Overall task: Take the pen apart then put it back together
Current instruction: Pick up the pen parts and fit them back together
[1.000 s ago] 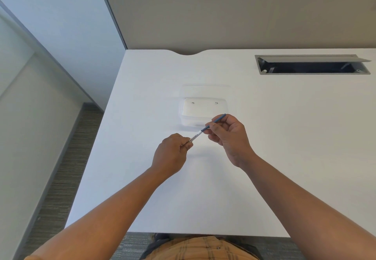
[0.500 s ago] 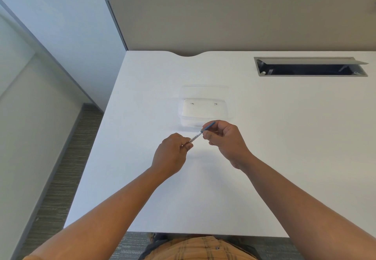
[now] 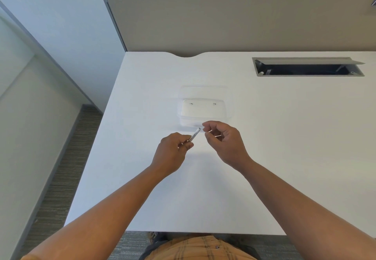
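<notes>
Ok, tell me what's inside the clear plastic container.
The clear plastic container holds nothing I can make out, only two small dark specks near its far wall. The right hand covers its near edge.

Table [image 3: 264, 158]: plain white; container [image 3: 203, 110] on it: clear, colourless. Pen barrel [image 3: 194, 135]: white with dark lettering; divider panel [image 3: 234, 19]: beige with a grey frame. Shirt [image 3: 201, 248]: orange plaid with dark lines; floor [image 3: 61, 178]: grey, finely striped
</notes>
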A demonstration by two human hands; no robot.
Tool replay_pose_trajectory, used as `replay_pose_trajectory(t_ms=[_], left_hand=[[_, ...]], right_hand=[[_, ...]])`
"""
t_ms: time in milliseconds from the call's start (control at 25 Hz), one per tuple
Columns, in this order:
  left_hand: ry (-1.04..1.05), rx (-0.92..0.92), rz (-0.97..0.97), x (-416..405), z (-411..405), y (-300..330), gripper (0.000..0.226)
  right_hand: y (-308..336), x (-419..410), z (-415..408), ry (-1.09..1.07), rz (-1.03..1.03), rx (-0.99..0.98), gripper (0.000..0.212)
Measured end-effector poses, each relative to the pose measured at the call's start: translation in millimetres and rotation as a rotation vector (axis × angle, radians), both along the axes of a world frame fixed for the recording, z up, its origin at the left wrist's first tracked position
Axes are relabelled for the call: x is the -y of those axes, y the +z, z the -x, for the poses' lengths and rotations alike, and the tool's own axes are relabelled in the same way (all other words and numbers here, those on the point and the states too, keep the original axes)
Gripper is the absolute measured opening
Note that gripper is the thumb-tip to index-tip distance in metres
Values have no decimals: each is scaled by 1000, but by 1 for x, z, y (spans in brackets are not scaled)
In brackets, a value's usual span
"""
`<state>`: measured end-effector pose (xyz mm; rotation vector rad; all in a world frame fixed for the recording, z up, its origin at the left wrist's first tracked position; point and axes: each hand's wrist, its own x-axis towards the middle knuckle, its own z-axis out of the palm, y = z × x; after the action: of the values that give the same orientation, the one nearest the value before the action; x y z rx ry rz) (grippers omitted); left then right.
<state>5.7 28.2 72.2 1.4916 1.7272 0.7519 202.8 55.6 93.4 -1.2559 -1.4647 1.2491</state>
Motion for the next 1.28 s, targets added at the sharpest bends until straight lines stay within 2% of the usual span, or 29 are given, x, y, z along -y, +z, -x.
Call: replay_pose_trajectory(t_ms=[120, 240, 520, 640, 840, 1120, 1200, 1280], left_hand=[[3, 39, -1, 1, -2, 2, 11], [15, 100, -7, 2, -3, 4, 13], [92, 280, 23, 0, -2, 4, 15], [130, 442, 63, -2, -2, 3, 15], [152, 545, 85, -5, -1, 2, 13], [202, 703, 146, -8, -1, 2, 12], [202, 736, 156, -9, -1, 3, 12], [200, 749, 165, -10, -1, 4, 12]], right_hand=[[-4, 2, -1, 14, -37, 34, 31], [-11, 1, -7, -69, -26, 69, 29], [-50, 2, -51, -245, 95, 451, 21], [-62, 4, -69, -204, 180, 648, 18], [-73, 6, -73, -165, 261, 752, 11], [-73, 3, -71, -155, 270, 725, 11], [-65, 1, -67, -200, 317, 512, 10], [-53, -2, -60, -232, 396, 203, 8]])
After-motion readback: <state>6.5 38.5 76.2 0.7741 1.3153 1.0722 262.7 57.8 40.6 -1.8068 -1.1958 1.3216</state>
